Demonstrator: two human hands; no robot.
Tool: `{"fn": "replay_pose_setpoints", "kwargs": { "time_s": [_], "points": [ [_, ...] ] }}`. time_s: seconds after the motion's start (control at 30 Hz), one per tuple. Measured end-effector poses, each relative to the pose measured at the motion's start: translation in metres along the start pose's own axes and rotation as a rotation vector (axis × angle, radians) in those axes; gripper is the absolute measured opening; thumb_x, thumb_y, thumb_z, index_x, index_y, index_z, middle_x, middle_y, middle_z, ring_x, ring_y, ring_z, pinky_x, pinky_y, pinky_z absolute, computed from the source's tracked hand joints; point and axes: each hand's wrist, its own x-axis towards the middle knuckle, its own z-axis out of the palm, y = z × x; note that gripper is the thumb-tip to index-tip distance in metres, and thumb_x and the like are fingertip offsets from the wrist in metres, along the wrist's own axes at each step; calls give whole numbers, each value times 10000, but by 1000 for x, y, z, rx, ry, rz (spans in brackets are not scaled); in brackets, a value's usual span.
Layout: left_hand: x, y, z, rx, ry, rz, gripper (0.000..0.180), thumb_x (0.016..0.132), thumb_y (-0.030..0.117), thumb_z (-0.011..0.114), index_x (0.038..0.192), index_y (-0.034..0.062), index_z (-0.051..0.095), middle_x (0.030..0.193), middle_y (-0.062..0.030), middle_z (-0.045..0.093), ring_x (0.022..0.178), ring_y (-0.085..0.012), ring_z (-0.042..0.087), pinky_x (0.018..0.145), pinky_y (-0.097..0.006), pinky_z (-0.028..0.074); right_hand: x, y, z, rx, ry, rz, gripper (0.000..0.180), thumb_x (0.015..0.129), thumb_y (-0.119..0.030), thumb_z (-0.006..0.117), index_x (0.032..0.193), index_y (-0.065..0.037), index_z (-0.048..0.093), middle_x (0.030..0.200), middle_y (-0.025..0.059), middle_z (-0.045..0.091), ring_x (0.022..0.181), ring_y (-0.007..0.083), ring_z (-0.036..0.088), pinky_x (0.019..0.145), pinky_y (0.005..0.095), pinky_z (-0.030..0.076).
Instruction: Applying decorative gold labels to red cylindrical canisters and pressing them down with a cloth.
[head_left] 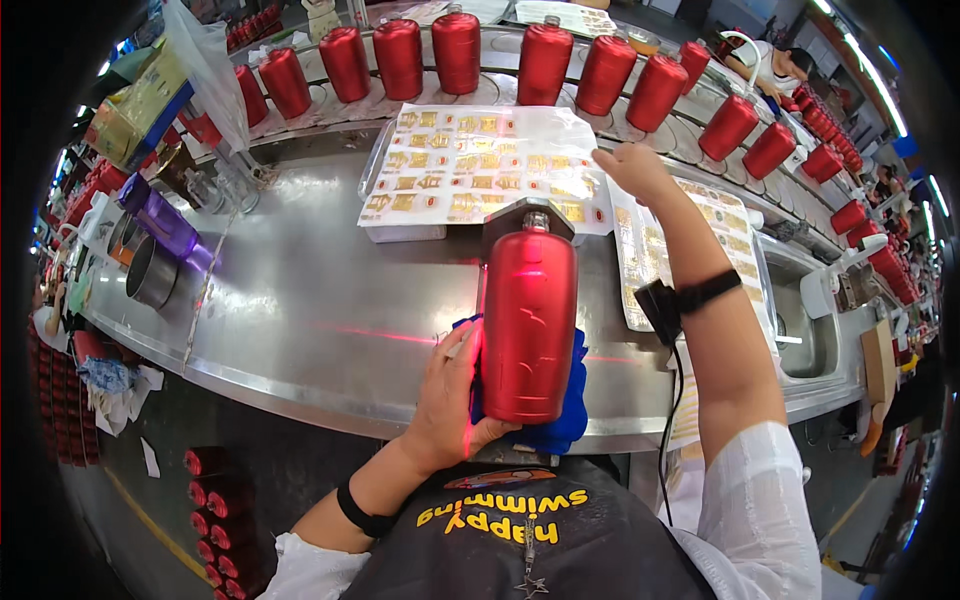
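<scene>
A glossy red bottle (530, 320) with a bare threaded neck leans back on a blue cloth (572, 410) in front of me, its neck against a dark angular holder (500, 225). My left hand (450, 390) is wrapped round the lower left side of the bottle. Beyond it lies a white sheet (480, 150) of gold and red decals. At that sheet's right edge my right hand (638, 172) has its fingers closed together; whatever they pinch is too small to make out. Red laser lines cross the bottle, my left hand and the metal table.
Several red bottles (400, 60) stand along a curved conveyor (495, 85) at the back. More decal sheets (635, 270) lie at the right, beside a sink (808, 335). A purple bottle (160, 220) and a metal pot (152, 272) stand at the left. Co-workers are at the far right.
</scene>
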Motion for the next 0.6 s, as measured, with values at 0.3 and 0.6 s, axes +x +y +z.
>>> {"fn": "replay_pose_setpoints", "kwargs": {
  "time_s": [0.3,0.6],
  "points": [
    [-4,-3,-1,-15,-14,-30,985,775,509,744,1447,-54,294,1397,-250,436,1292,-449,391,1096,-530,286,29,22,34,247,52,175,335,821,-367,683,889,-39,703,876,167,695,750,316,665,616,452,547],
    [7,-3,-4,27,-42,-31,996,763,505,764,1424,-82,305,1366,-243,453,1267,-466,402,1071,-539,319,22,153,28,-412,298,-17,188,831,-220,595,874,-83,717,978,176,650,961,375,615,815,470,523]
  ]
}}
